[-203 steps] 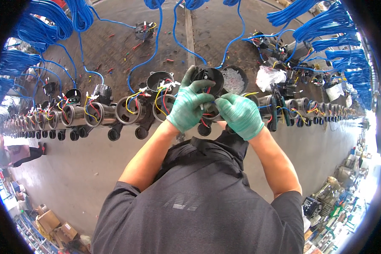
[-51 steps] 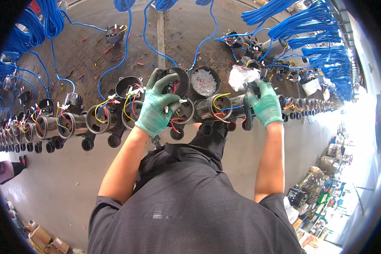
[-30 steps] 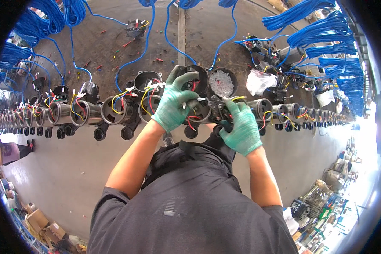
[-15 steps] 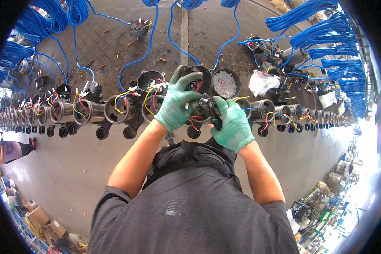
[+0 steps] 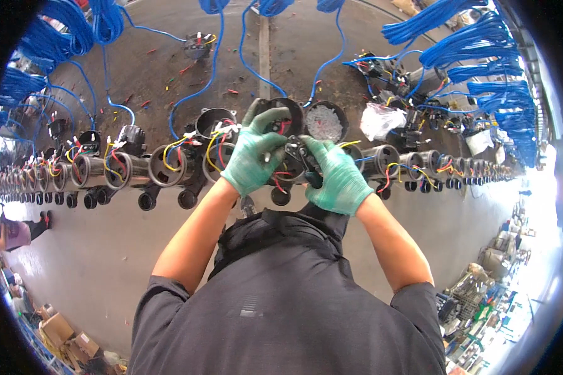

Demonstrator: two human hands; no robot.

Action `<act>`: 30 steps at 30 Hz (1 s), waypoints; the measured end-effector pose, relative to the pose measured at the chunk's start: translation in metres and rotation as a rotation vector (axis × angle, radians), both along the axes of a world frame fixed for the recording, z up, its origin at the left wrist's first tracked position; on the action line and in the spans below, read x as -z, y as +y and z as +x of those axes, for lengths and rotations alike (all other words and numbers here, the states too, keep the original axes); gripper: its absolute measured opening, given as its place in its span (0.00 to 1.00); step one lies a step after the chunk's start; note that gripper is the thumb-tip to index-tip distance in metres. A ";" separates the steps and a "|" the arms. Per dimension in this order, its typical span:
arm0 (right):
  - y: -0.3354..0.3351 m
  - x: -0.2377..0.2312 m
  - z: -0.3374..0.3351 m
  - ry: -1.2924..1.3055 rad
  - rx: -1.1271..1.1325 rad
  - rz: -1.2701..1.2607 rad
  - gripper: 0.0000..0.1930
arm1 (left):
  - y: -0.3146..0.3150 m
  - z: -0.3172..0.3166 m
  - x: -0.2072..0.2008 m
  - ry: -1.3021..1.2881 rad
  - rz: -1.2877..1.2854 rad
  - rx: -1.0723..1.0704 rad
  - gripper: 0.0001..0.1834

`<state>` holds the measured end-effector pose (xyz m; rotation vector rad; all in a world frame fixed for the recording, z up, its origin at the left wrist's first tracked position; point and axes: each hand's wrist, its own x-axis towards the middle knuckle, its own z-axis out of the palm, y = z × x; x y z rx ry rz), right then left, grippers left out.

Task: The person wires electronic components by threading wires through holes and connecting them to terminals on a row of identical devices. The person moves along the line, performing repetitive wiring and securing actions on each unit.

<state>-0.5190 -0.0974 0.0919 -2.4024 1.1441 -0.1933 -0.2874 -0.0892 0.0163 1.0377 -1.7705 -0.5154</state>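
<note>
My right hand [image 5: 339,179], in a green glove, is wrapped round a pair of dark crimping pliers [image 5: 302,154], whose head points up and left. My left hand [image 5: 251,155], also gloved, is pinched beside the plier head; a small white piece [image 5: 267,157] shows at its fingers. Part of what it grips is hidden. Red wires [image 5: 280,182] hang just below the tool. Under and beyond my hands stands a round black housing [image 5: 292,112] with wires in it. A black bowl of small clear-white connectors [image 5: 324,122] is to its right.
Black cylindrical motor housings [image 5: 167,166] with coloured wires line the table's near edge. Coiled blue cables [image 5: 469,37] lie at both sides. A white plastic bag [image 5: 381,121] rests right of the bowl. Boxes [image 5: 57,329] and a person [image 5: 19,232] are off to the left.
The whole view has shifted slightly, so the table things sit a little further left. My hands stay close together, with the plier head nearer my left fingers.
</note>
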 end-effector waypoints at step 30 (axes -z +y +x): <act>-0.017 -0.008 -0.005 -0.361 0.061 -0.183 0.12 | 0.005 -0.002 -0.001 0.014 -0.025 -0.028 0.06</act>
